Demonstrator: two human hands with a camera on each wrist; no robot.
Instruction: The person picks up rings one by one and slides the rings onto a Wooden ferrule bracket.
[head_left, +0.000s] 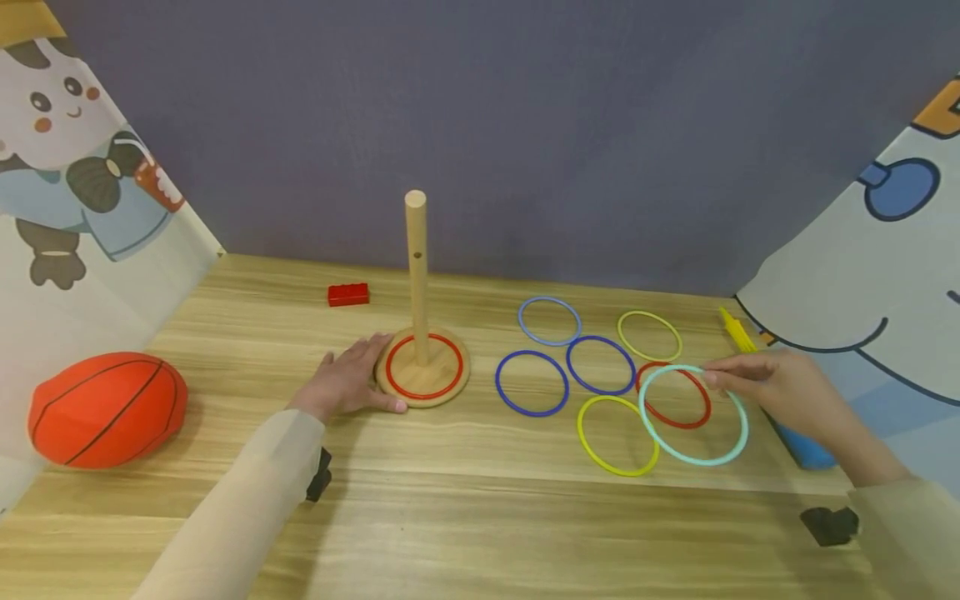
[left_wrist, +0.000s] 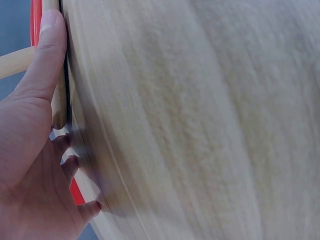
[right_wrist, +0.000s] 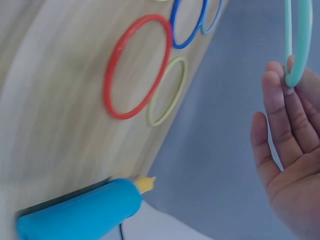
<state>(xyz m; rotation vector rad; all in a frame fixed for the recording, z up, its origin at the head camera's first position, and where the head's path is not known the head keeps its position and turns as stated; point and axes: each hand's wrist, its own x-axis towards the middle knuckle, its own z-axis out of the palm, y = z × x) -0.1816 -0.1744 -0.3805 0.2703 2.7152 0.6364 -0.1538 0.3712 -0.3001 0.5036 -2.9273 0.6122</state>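
A wooden ring-toss stand has an upright peg (head_left: 417, 283) on a round base (head_left: 402, 372). One red ring (head_left: 424, 397) lies flat on that base, around the peg. My left hand (head_left: 345, 379) rests against the base's left side, fingers spread and thumb (left_wrist: 45, 60) laid straight along its near rim. Over at the right, my right hand (head_left: 791, 400) pinches a turquoise ring (head_left: 701, 462) between thumb and fingertips. This ring is raised and overlaps another red ring (head_left: 686, 426) and a yellow ring (head_left: 626, 473) in the head view.
Two dark blue rings (head_left: 531, 413), a light blue ring (head_left: 551, 343) and a pale yellow ring (head_left: 649, 313) lie right of the stand. A red toy brick (head_left: 348, 295) sits behind left, a toy basketball (head_left: 105, 408) far left. A blue bottle (right_wrist: 82, 212) with yellow tip lies beyond my right hand.
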